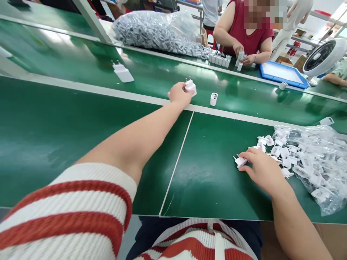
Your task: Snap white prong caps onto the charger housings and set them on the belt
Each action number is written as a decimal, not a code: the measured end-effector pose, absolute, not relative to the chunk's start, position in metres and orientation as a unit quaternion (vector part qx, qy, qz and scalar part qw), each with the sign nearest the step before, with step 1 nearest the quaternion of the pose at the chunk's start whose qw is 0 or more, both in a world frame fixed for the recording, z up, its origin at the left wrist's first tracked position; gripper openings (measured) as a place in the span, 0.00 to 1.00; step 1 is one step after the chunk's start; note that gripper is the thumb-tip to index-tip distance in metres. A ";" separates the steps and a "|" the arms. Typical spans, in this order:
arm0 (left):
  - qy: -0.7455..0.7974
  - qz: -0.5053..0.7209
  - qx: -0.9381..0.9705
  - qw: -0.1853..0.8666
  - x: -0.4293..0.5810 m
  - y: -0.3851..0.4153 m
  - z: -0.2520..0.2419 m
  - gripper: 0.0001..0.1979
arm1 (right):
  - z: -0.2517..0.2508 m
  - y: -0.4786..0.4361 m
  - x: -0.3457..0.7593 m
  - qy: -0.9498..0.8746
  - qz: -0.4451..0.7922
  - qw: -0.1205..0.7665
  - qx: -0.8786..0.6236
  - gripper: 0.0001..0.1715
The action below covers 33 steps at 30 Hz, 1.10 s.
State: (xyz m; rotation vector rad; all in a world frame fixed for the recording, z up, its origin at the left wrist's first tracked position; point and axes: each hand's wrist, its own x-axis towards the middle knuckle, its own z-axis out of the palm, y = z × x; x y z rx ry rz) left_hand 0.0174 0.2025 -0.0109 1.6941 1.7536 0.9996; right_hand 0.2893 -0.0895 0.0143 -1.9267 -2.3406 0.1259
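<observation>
My left hand [180, 94] reaches over the white divider strip to the far green belt, its fingers closed around a white plug adapter [191, 87] whose two pins point away from me. On the near right, my right hand [260, 168] pinches a small white plug piece [240, 161] between thumb and fingers, its pins toward the left. That hand is beside a pile of similar plug pieces [284, 151] spilling from a clear plastic bag [325, 159]. A white charger housing [214, 99] stands on the belt right of my left hand. Farther left lies another white plug adapter [123, 73].
Across the belt, a person in a red top [251, 36] handles white housings near a row of them [219, 60]. A large clear bag of grey-white parts [154, 32] sits beyond the belt. At the right are a blue-rimmed tray [284, 74] and a white fan [324, 56].
</observation>
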 end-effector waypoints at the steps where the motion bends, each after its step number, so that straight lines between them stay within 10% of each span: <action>1: 0.664 0.351 0.615 0.240 0.014 0.213 -0.012 0.19 | 0.014 -0.087 0.288 -0.759 0.071 0.070 -0.643 0.10; 8: 0.639 0.379 0.654 0.141 0.035 0.190 -0.013 0.44 | 0.019 -0.077 0.288 -0.629 0.270 0.341 -0.645 0.19; 18: 0.600 0.365 0.667 0.248 0.085 0.178 -0.029 0.18 | 0.020 -0.072 0.288 -0.542 0.493 0.429 -0.529 0.26; 26: 0.415 0.280 0.754 0.426 0.058 -0.002 -0.014 0.16 | 0.024 -0.075 0.285 -0.503 0.529 0.453 -0.511 0.30; 33: 0.387 0.269 0.774 0.423 0.043 -0.045 -0.025 0.22 | 0.023 -0.080 0.273 -0.590 0.376 0.449 -0.556 0.07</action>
